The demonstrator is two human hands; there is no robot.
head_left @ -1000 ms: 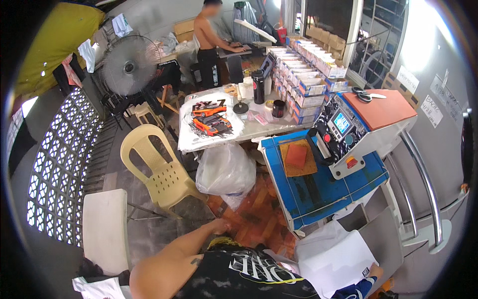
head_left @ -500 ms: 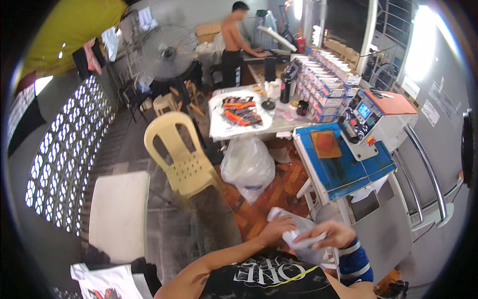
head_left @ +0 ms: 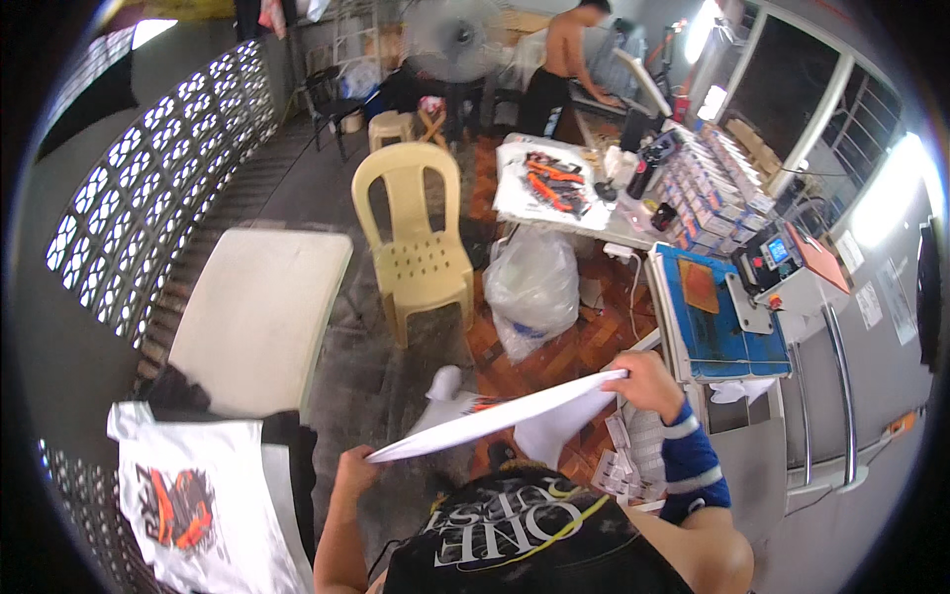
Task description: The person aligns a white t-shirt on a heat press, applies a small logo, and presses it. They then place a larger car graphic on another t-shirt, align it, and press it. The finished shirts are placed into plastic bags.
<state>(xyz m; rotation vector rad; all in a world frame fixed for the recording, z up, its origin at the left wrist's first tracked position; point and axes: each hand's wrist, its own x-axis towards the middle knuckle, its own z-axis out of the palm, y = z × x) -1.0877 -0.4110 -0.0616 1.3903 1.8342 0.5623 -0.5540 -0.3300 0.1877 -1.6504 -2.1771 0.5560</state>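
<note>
With the person's left hand [head_left: 354,470] I am pinching one end of a white cloth [head_left: 505,414], the fingers closing on its corner, and with the right hand [head_left: 651,381] I am gripping the other end between bent fingers and thumb. The cloth is hanging in the air at the near middle, in front of the chest, its top edge running taut and sloping up toward the right; a little orange print is showing just beyond that edge. A blue sleeve [head_left: 690,455] with white bands is covering the right forearm.

At the near left I am seeing a white printed garment [head_left: 237,475] lying spread out, and a pale tabletop [head_left: 262,307] is standing just beyond it. A cream plastic chair [head_left: 424,265] is facing me farther off, with a clear plastic bag [head_left: 534,282] sitting to its right on the floor. Behind the bag, another printed garment [head_left: 554,188] is lying on the far table [head_left: 633,226]. On the right, a blue-topped stand [head_left: 693,342] is holding a brown pad [head_left: 700,285], and stacked boxes [head_left: 717,188] are standing beyond. At the far side, a co-worker [head_left: 562,59] is leaning over a surface near a fan [head_left: 458,38].
</note>
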